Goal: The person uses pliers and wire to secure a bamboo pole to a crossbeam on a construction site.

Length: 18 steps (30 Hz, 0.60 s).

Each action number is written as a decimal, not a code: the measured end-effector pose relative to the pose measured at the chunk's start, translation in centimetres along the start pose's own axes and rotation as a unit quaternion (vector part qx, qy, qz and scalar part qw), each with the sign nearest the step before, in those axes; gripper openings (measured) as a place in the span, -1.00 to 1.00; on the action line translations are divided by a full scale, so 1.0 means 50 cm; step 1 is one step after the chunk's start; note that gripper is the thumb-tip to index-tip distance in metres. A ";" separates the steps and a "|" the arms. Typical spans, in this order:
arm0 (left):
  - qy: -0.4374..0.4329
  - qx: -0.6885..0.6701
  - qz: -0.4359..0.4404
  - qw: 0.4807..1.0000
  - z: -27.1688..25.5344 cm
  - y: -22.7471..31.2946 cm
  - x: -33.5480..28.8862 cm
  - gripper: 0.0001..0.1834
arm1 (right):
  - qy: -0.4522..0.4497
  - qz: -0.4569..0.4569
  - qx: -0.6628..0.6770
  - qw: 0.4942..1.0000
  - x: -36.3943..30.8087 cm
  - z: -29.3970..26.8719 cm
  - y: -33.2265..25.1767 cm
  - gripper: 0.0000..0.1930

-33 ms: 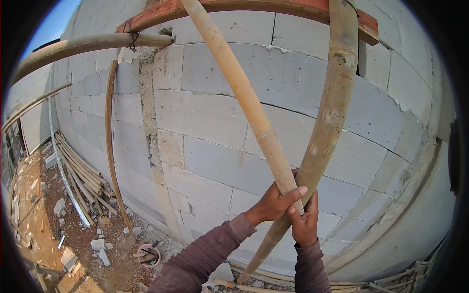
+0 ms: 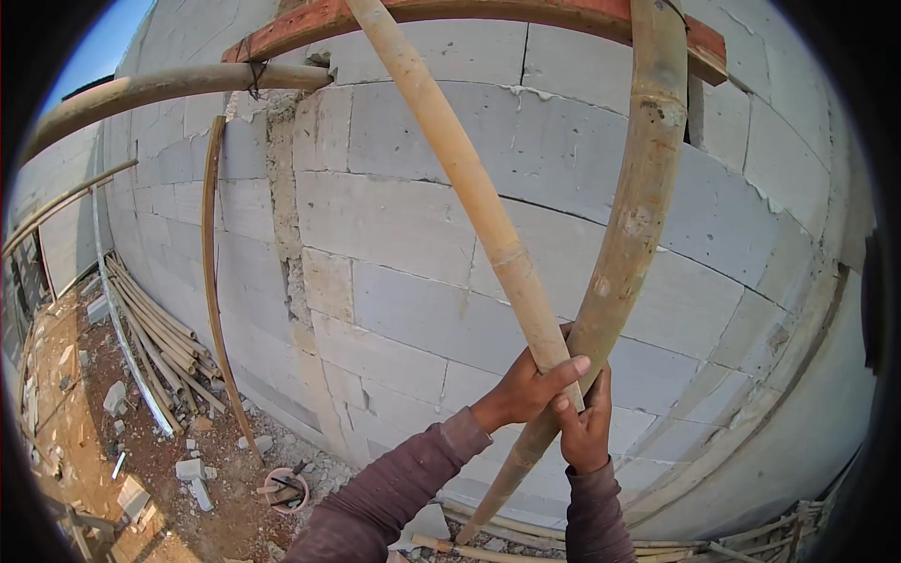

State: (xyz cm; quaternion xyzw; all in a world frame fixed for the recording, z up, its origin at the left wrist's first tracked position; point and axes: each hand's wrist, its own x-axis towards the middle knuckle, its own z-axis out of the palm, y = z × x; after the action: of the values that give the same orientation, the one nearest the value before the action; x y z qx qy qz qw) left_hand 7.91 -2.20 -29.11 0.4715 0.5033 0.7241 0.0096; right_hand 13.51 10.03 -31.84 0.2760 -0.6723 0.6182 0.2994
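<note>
A slanting bamboo pole [image 2: 466, 174] runs from the top of the view down to my hands, where its lower end crosses a thicker upright bamboo post [image 2: 631, 220]. My left hand [image 2: 528, 387] is closed round the slanting pole near that end, thumb laid across it. Just to the right, my right hand [image 2: 587, 427] is wrapped at the crossing, its thumb against the pole's end and its fingers behind the post. Most of the fingers of both hands are hidden behind the bamboo.
A grey block wall [image 2: 404, 220] stands close ahead. Across the top runs a reddish wooden beam [image 2: 507, 13], with a horizontal bamboo pole [image 2: 178, 86] at upper left. A thin wooden strip [image 2: 212, 244] leans on the wall. Below lie stacked bamboo poles [image 2: 155, 324], rubble and a tool bucket [image 2: 284, 505].
</note>
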 end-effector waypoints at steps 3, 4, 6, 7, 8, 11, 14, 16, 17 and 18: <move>-0.007 0.002 -0.008 1.000 0.012 0.005 -0.004 -0.46 | 0.012 -0.012 0.005 1.000 -0.017 -0.009 -0.004 -0.17; -0.010 0.012 -0.003 1.000 0.019 0.003 -0.004 -0.46 | 0.007 -0.021 0.006 1.000 -0.024 -0.019 -0.005 -0.14; -0.006 0.019 0.020 1.000 0.016 0.016 -0.006 -0.49 | 0.008 -0.013 0.000 1.000 -0.027 -0.015 -0.013 -0.13; 0.006 0.008 0.030 0.999 0.011 0.017 -0.004 -0.51 | -0.005 -0.017 0.002 1.000 -0.023 -0.011 -0.008 -0.11; 0.020 -0.004 0.039 0.999 0.006 0.018 -0.006 -0.53 | 0.007 -0.001 -0.005 1.000 -0.026 -0.010 0.000 -0.11; 0.015 0.007 0.046 0.999 -0.002 0.010 0.006 -0.54 | -0.002 -0.006 0.008 1.000 -0.014 -0.013 0.017 -0.12; 0.034 -0.023 0.076 0.996 -0.008 -0.021 0.019 -0.54 | 0.010 -0.038 -0.005 0.999 -0.014 -0.014 0.041 -0.15; -0.037 0.003 0.022 0.999 -0.021 -0.011 0.020 -0.51 | 0.011 -0.051 -0.016 0.999 -0.012 -0.021 0.048 -0.18; -0.063 0.044 0.033 0.997 -0.020 -0.012 0.021 -0.55 | 0.015 -0.064 -0.017 0.998 -0.012 -0.026 0.042 -0.22; -0.078 0.028 0.038 0.996 -0.007 -0.006 0.015 -0.62 | 0.021 -0.060 -0.018 0.998 -0.014 -0.030 0.026 -0.28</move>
State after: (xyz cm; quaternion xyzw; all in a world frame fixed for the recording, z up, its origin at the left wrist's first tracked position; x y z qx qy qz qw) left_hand 7.09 -1.95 -28.83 0.5456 0.5025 0.6706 0.0083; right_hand 13.09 11.62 -33.16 0.2977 -0.6592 0.5921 0.3552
